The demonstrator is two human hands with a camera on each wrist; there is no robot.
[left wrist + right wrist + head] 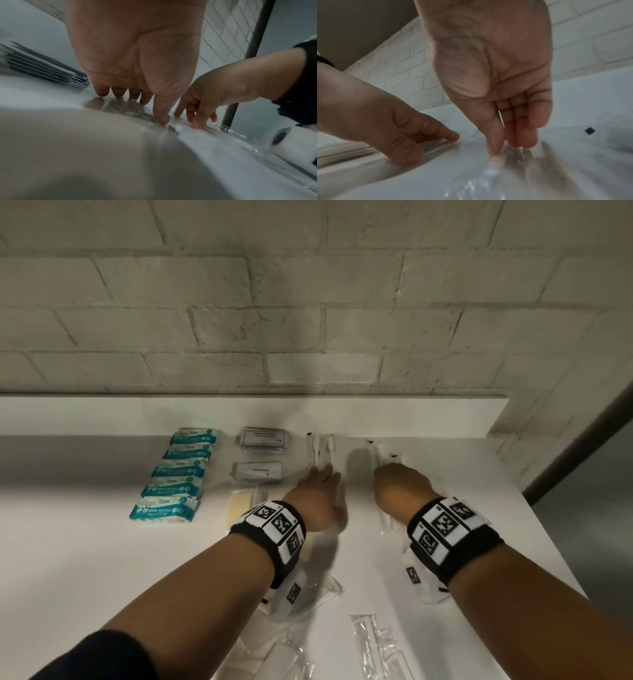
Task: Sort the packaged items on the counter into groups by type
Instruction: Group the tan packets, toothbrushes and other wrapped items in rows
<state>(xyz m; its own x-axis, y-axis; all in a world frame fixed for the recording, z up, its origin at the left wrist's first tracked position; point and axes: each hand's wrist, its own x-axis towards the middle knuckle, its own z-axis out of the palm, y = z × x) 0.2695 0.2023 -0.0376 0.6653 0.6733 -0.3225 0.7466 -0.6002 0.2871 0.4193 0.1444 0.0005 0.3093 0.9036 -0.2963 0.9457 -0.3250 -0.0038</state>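
Head view: left hand [320, 494] lies flat, fingers extended onto a clear-wrapped packet [320, 451] near the counter [102, 559] back; right hand [399, 487] rests likewise on another clear packet [383, 455]. Wipes packs [178, 474] sit well left.

Left wrist view: straight fingertips [164, 119] press crinkled clear wrap [130, 106].

Right wrist view: extended fingers [523, 138] touch blurred clear wrap [493, 166]; no curl around it.

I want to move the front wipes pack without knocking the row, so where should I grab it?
Take the nearest teal wipes pack by its two short ends, coming from above and the front. It lies flat, its far long side tight against the next pack, its near side free.
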